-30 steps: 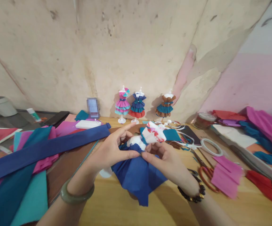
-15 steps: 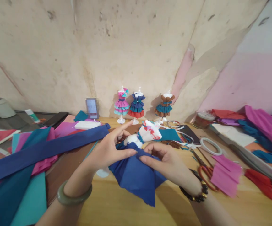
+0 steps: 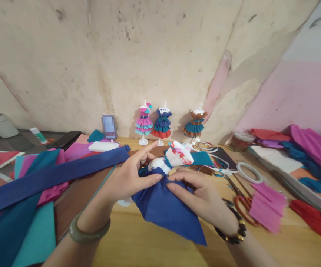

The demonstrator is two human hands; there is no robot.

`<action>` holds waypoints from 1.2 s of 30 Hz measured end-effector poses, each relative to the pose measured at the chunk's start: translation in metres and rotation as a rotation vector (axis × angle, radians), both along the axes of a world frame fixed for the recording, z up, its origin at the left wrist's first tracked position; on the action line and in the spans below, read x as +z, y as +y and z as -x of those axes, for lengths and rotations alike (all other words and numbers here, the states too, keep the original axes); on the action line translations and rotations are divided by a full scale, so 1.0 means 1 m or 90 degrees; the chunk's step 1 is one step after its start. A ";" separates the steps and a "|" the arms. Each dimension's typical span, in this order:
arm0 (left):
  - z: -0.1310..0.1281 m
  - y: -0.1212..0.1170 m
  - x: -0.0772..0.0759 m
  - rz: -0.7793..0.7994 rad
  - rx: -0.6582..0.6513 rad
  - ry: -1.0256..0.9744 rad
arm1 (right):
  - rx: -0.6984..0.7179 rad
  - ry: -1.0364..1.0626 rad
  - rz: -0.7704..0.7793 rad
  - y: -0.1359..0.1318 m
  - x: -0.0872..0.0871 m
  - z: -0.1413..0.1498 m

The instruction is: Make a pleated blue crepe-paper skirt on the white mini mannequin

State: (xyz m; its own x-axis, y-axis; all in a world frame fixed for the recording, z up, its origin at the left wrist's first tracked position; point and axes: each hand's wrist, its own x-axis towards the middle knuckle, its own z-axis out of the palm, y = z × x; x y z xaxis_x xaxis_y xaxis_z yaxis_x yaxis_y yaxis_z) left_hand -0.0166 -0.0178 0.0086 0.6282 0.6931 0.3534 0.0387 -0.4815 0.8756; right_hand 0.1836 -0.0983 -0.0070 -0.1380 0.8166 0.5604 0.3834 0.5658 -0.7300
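A small white mannequin with red and purple stains on its bust lies tilted between my hands, its neck pointing away to the right. Dark blue crepe paper is gathered at its waist and fans out towards me like a skirt. My left hand is wrapped round the mannequin's left side, its thumb pressing the paper at the waist. With thumb and index finger, my right hand pinches the gathered edge of the paper. The mannequin's round white base shows partly behind my left wrist.
Three dressed mini mannequins stand by the wall. Orange-handled scissors, a tape roll and pink paper lie at right. Crepe strips cover the left side. A glue stick and a white glue gun lie behind.
The skirt paper's loose corner has swung to the right and spreads wider. The mannequin has shifted slightly right. Both hands keep nearly the same hold.
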 end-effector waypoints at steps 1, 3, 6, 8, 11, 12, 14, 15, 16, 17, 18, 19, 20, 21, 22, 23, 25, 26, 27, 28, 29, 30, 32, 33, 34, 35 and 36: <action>0.000 0.000 0.000 -0.001 0.000 -0.002 | 0.000 -0.009 -0.014 0.000 0.000 0.000; -0.001 0.000 -0.001 -0.001 0.003 -0.007 | -0.004 -0.025 -0.031 0.001 0.000 0.000; -0.001 0.000 0.000 -0.004 0.020 -0.012 | -0.023 -0.039 -0.038 0.001 0.000 0.000; -0.001 0.000 0.001 -0.006 0.029 -0.011 | -0.027 -0.035 -0.037 0.001 0.001 0.000; -0.001 0.000 0.000 -0.004 0.029 -0.012 | -0.021 -0.012 -0.035 0.000 0.001 0.001; -0.001 0.000 0.000 -0.003 0.029 -0.013 | -0.025 -0.001 -0.034 0.000 0.001 0.001; -0.002 0.000 -0.001 -0.001 0.028 -0.016 | -0.046 0.024 -0.028 0.000 0.000 0.003; -0.002 0.000 -0.001 -0.001 0.029 -0.019 | -0.060 0.035 -0.021 0.000 -0.001 0.004; -0.002 0.000 -0.001 -0.002 0.031 -0.023 | -0.074 0.043 -0.013 0.000 -0.002 0.004; -0.003 0.000 -0.001 -0.001 0.033 -0.025 | -0.088 0.051 -0.002 0.000 -0.003 0.005; -0.003 0.000 0.000 -0.001 0.035 -0.027 | -0.100 0.057 0.010 0.000 -0.003 0.005; -0.003 -0.001 0.000 0.000 0.036 -0.029 | -0.111 0.064 0.024 0.000 -0.004 0.006; -0.004 -0.001 0.000 0.001 0.038 -0.030 | -0.118 0.071 0.039 0.000 -0.004 0.006; -0.004 -0.001 -0.001 0.003 0.038 -0.031 | -0.121 0.078 0.054 0.000 -0.005 0.006; -0.004 -0.001 -0.001 0.004 0.037 -0.034 | -0.124 0.085 0.068 0.001 -0.006 0.006; -0.004 -0.002 -0.001 0.006 0.037 -0.038 | -0.125 0.088 0.079 0.001 -0.006 0.005; -0.005 -0.002 -0.002 0.010 0.035 -0.041 | -0.125 0.091 0.095 0.002 -0.007 0.005; -0.005 -0.002 -0.003 0.012 0.035 -0.041 | -0.123 0.093 0.098 0.002 -0.007 0.005; -0.005 -0.001 -0.004 0.013 0.034 -0.041 | -0.121 0.095 0.099 0.002 -0.008 0.005; -0.005 -0.001 -0.004 0.014 0.033 -0.041 | -0.118 0.099 0.098 0.003 -0.008 0.005; -0.005 -0.001 -0.005 0.014 0.030 -0.040 | -0.114 0.102 0.096 0.003 -0.008 0.005; -0.006 0.000 -0.005 0.014 0.028 -0.041 | -0.111 0.104 0.093 0.003 -0.008 0.005; -0.006 0.000 -0.006 0.014 0.024 -0.045 | -0.106 0.105 0.088 0.003 -0.008 0.006; -0.006 0.000 -0.006 0.014 0.022 -0.046 | -0.103 0.105 0.088 0.002 -0.008 0.006; -0.006 0.000 -0.007 0.014 0.022 -0.048 | -0.102 0.106 0.089 0.002 -0.008 0.006; -0.006 -0.001 -0.007 0.015 0.022 -0.049 | -0.102 0.107 0.091 0.002 -0.007 0.006; -0.006 -0.001 -0.007 0.017 0.022 -0.050 | -0.103 0.108 0.094 0.002 -0.007 0.006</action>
